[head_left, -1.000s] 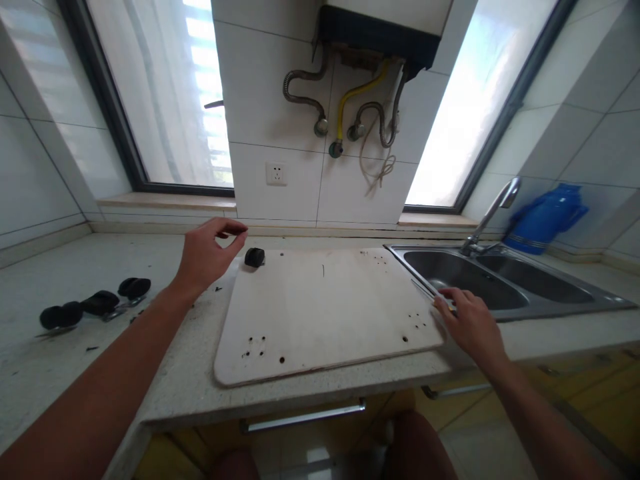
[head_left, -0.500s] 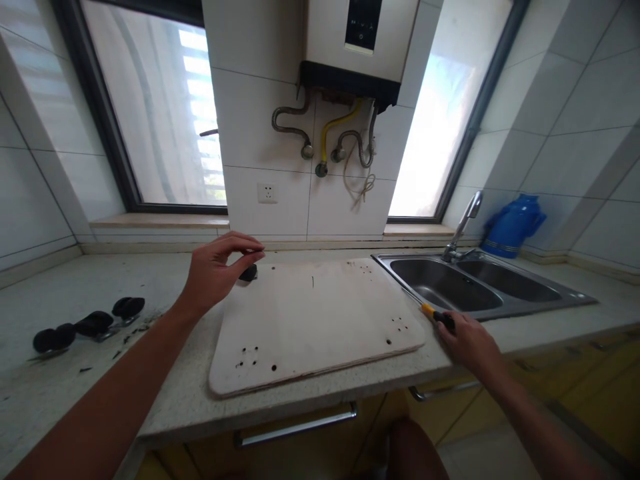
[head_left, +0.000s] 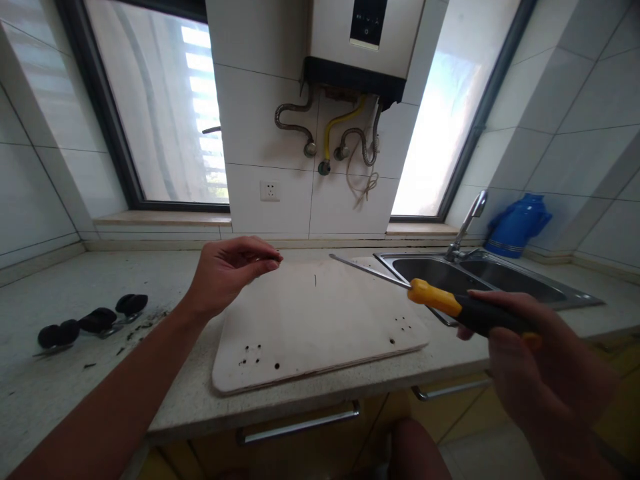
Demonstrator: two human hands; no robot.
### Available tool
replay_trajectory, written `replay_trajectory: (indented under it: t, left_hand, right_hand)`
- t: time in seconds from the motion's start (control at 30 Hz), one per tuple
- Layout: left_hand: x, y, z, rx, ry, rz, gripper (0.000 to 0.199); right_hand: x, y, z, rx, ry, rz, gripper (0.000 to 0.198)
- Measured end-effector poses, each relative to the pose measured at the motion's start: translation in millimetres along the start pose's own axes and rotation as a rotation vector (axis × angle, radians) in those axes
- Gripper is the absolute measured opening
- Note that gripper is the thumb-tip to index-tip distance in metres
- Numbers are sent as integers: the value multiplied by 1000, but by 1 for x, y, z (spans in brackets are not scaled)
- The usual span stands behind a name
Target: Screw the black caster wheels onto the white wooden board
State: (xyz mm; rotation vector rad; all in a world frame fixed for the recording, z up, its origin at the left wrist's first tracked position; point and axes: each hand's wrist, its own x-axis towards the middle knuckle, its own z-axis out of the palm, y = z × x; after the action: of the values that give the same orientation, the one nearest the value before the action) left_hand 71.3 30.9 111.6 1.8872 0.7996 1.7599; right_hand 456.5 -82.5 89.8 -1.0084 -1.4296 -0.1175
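Note:
My right hand (head_left: 535, 360) grips a screwdriver (head_left: 450, 303) by its black and yellow handle. Its metal shaft points left across the far right part of a white board (head_left: 320, 320). The board lies flat on the counter, with small holes near its corners. Above the board's far left corner, my left hand (head_left: 230, 273) pinches thumb and forefinger together; what is between the fingertips is too small to name. Several black caster wheels (head_left: 99, 320) lie on the counter to the left, beside dark crumbs of debris.
A steel double sink (head_left: 560, 300) with a tap (head_left: 465, 227) is set in the counter (head_left: 175, 413) to the right. A blue jug-like container (head_left: 517, 223) stands behind it. A water heater (head_left: 357, 40) with hoses hangs on the wall. Drawer handles (head_left: 300, 423) jut from the front.
My right hand has lifted the screwdriver off the counter by the sink, bringing it up and closer. My left hand has shifted slightly right, and the black wheel behind it is now hidden.

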Motion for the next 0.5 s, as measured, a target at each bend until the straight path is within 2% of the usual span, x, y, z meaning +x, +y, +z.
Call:
replay_trajectory:
  t: [0.13, 0.33, 0.5]
  left_hand:
    - [-2, 4, 3, -53, -37, -13, 24]
    - [-3, 15, 10, -122, -116, -14, 21]
    - [-3, 15, 11, -132, -152, -17, 20]
  right_hand:
    - [-10, -15, 3, -3, -47, -91, 29]
    - [-14, -1, 6, 20, -158, -224, 29]
    - [-15, 1, 10, 34, -169, -236, 32]
